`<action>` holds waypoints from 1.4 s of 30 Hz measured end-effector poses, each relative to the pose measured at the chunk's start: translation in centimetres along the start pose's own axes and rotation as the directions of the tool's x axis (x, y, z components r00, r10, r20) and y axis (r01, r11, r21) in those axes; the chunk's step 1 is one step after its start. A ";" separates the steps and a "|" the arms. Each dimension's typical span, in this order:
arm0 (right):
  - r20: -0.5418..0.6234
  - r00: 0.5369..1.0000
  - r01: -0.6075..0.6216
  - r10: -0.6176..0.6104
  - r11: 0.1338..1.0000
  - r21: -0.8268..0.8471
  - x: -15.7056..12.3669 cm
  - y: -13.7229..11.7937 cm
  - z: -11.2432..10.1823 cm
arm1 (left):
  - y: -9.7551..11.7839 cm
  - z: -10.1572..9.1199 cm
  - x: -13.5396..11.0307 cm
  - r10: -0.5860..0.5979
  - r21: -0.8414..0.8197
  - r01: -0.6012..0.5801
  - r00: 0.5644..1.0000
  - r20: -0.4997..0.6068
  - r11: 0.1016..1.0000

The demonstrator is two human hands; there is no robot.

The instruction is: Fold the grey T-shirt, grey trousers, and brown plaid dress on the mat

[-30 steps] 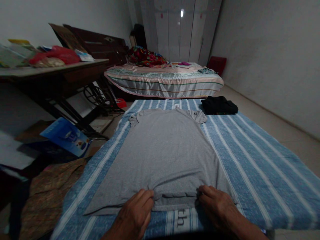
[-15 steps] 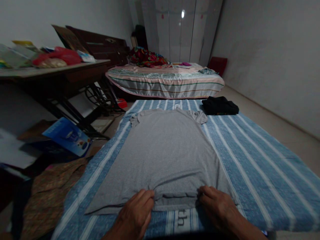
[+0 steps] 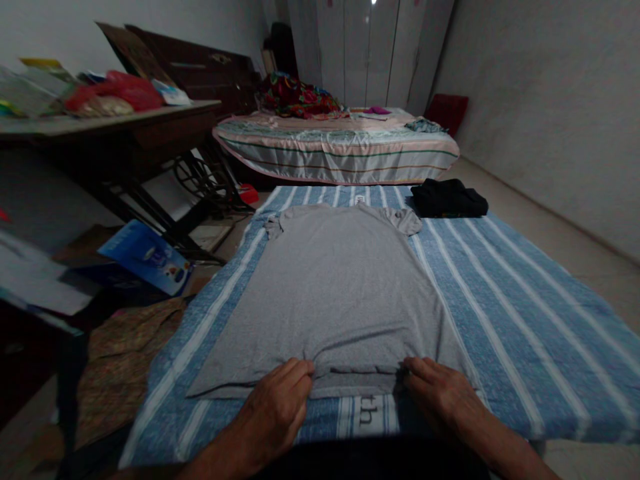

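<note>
A grey short-sleeved T-shirt [image 3: 340, 280] lies spread on a blue-and-white striped cloth [image 3: 500, 313], its sleeves at the far end and its hem towards me. My left hand [image 3: 283, 400] pinches the hem left of its middle. Right of the middle, my right hand [image 3: 440, 387] grips the same hem, fingers closed on the fabric. Between the hands the hem edge is slightly lifted and parted, and creases run across the lower part of the shirt. Both hands' fingertips are partly hidden in the fabric.
Folded black clothing [image 3: 449, 198] sits at the cloth's far right corner. Beyond stands a bed [image 3: 340, 153] with a red floral blanket [image 3: 295, 97]. To the left are a sewing-machine table [image 3: 150, 120] bearing bags and a blue box [image 3: 145, 257] below.
Both hands keep hold of the hem in about the same place on the shirt. The camera view has shifted slightly, so the scene sits higher and a little further right.
</note>
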State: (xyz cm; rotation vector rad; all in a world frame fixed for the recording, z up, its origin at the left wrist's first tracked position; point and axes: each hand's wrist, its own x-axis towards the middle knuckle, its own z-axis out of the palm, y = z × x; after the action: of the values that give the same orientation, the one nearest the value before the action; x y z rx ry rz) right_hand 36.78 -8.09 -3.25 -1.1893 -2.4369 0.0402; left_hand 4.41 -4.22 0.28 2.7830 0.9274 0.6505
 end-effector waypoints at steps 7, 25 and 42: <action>-0.072 0.997 0.000 -0.008 0.993 -0.121 0.4 -1.0 -0.1 | 0.1 0.2 -0.3 -0.028 0.029 0.027 0.999 0.037 0.999; -0.133 0.987 0.078 -0.093 0.991 -0.112 2.7 -2.2 0.7 | 2.0 0.3 1.1 -0.035 0.087 0.027 0.995 0.095 0.996; -0.071 0.989 0.132 -0.129 0.991 0.038 1.9 -2.0 0.3 | 2.9 -0.6 1.7 -0.022 0.019 0.021 0.996 0.081 1.000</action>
State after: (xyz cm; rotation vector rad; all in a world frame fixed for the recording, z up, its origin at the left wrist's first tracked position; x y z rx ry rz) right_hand 34.14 -7.89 -2.46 -0.9945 -2.4352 0.0120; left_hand 6.88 -5.53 2.18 2.7883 0.9503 0.5240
